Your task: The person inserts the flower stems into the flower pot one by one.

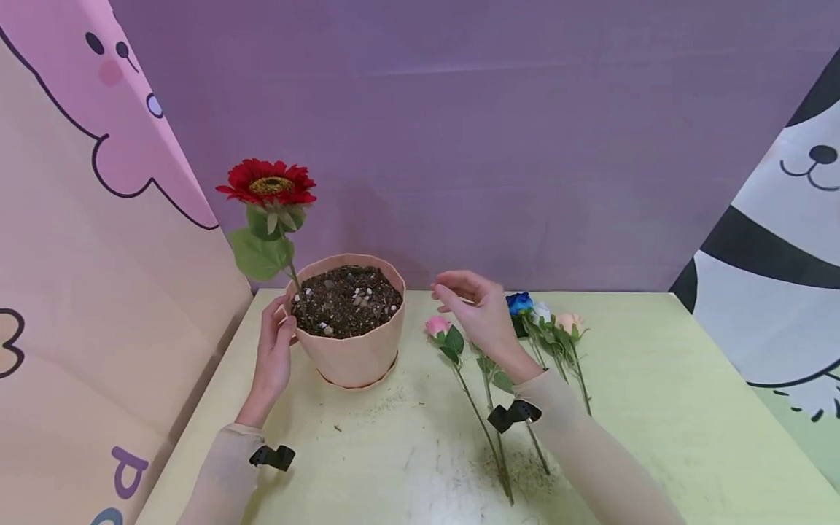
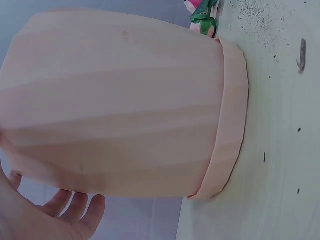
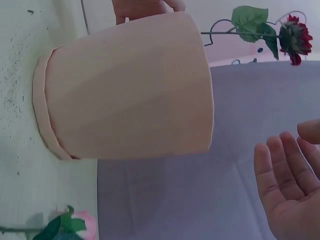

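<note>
A pink flowerpot (image 1: pixel 351 350) of dark soil (image 1: pixel 348 295) stands on its saucer at the left of the table. From the soil's left edge rises an artificial red flower (image 1: pixel 272 186) with green leaves. My left hand (image 1: pixel 274 350) holds the pot's left side just below the rim; in the left wrist view its fingertips (image 2: pixel 95 210) lie against the wall. To the right of the pot my empty right hand (image 1: pixel 479 313) is raised above the loose flowers, its fingers loosely bent. The right wrist view shows that hand (image 3: pixel 290 185) apart from the pot.
Several artificial flowers lie right of the pot: a pink rose (image 1: pixel 436 326), a blue rose (image 1: pixel 519 302), a white one (image 1: pixel 541 312) and a peach rose (image 1: pixel 569 323). Soil crumbs (image 1: pixel 525 470) dot the table (image 1: pixel 656 408). A purple backdrop (image 1: pixel 492 146) stands behind.
</note>
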Demonstrator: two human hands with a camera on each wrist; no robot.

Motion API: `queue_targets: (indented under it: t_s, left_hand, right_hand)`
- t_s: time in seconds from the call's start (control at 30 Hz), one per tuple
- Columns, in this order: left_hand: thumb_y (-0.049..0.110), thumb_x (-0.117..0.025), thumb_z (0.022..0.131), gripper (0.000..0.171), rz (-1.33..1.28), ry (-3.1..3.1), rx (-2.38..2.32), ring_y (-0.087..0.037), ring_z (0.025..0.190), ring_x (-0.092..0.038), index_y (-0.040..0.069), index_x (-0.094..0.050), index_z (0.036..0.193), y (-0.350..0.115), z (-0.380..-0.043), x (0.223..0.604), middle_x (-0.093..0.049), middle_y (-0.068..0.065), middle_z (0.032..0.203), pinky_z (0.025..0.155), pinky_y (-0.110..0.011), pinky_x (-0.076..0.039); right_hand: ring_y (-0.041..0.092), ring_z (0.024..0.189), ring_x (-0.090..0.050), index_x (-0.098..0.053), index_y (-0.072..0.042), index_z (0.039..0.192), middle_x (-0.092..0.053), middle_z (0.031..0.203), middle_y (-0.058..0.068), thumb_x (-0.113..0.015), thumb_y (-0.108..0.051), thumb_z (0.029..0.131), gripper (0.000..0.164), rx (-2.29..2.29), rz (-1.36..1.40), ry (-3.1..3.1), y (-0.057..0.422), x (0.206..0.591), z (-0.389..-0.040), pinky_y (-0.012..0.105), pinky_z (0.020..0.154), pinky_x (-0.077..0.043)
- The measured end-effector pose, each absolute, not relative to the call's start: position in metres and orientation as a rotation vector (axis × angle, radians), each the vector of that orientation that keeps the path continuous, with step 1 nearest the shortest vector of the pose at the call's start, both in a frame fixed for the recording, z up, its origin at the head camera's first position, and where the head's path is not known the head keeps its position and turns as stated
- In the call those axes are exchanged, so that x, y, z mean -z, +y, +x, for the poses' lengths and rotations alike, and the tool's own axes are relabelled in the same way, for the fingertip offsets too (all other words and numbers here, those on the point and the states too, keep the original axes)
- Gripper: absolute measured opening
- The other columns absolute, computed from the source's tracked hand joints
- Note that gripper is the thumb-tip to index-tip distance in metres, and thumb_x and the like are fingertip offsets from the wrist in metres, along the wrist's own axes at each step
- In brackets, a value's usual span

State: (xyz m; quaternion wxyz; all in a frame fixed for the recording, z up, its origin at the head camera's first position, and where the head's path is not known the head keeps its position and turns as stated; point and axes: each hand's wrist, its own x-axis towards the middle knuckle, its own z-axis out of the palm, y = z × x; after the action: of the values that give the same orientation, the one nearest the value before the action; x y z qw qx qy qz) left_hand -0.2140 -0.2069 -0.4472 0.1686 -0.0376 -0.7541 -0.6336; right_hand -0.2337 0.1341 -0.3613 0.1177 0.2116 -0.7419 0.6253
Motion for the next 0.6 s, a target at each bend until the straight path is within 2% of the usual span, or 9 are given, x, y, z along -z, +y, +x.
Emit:
queue_targets:
  t_s: [0.17,0.27,0.3,0.43,0.5,0.6]
  left_hand:
    - [0.022,-0.034,0.116,0.05,-0.106,-2.138,1.807,0.002,0.123,-0.052,0.011,-0.028,0.164,-0.206,-0.215,0.447,-0.042,-0.023,0.162,0.105,-0.028,-0.044]
    - [0.023,-0.034,0.116,0.049,-0.118,-2.133,1.811,-0.01,0.129,-0.051,0.011,-0.029,0.164,-0.202,-0.218,0.447,-0.041,-0.023,0.162,0.108,-0.036,-0.043]
    - [0.023,-0.034,0.116,0.049,-0.125,-2.133,1.812,-0.016,0.132,-0.051,0.011,-0.029,0.164,-0.202,-0.218,0.446,-0.041,-0.023,0.162,0.109,-0.039,-0.043]
    - [0.024,-0.034,0.116,0.05,-0.143,-2.137,1.822,-0.034,0.145,-0.044,0.011,-0.027,0.164,-0.201,-0.22,0.446,-0.034,-0.021,0.168,0.113,-0.048,-0.041]
    - [0.024,-0.034,0.116,0.05,-0.145,-2.138,1.81,-0.038,0.146,-0.043,0.011,-0.027,0.164,-0.2,-0.219,0.446,-0.034,-0.022,0.168,0.113,-0.051,-0.041]
    - [0.023,-0.033,0.116,0.05,-0.137,-2.131,1.798,-0.036,0.143,-0.046,0.011,-0.027,0.165,-0.201,-0.218,0.447,-0.035,-0.023,0.167,0.112,-0.05,-0.042]
  right_hand:
    - [0.005,0.083,-0.077,-0.072,0.002,0.122,-0.082,0.108,0.001,-0.071,-0.011,0.103,0.024,-1.807,0.551,-2.191,0.163,0.375,-0.231,0.027,0.077,-0.064]
    - [0.002,0.088,-0.076,-0.071,0.002,0.126,-0.081,0.108,-0.007,-0.07,-0.013,0.104,0.027,-1.786,0.49,-2.222,0.185,0.385,-0.228,0.024,0.078,-0.063]
    - [0.002,0.09,-0.076,-0.07,0.003,0.127,-0.081,0.109,-0.006,-0.07,-0.013,0.104,0.028,-1.785,0.468,-2.229,0.193,0.389,-0.228,0.024,0.079,-0.063]
    - [0.002,0.092,-0.076,-0.069,0.002,0.131,-0.079,0.11,-0.014,-0.07,-0.019,0.105,0.033,-1.773,0.355,-2.253,0.219,0.401,-0.224,0.024,0.081,-0.063]
    - [0.003,0.092,-0.076,-0.068,0.002,0.131,-0.078,0.108,-0.017,-0.07,-0.022,0.105,0.035,-1.771,0.299,-2.255,0.23,0.406,-0.222,0.025,0.081,-0.063]
    - [0.003,0.094,-0.076,-0.068,0.002,0.132,-0.077,0.106,-0.02,-0.069,-0.024,0.106,0.037,-1.787,0.215,-2.242,0.245,0.413,-0.22,0.025,0.08,-0.064]
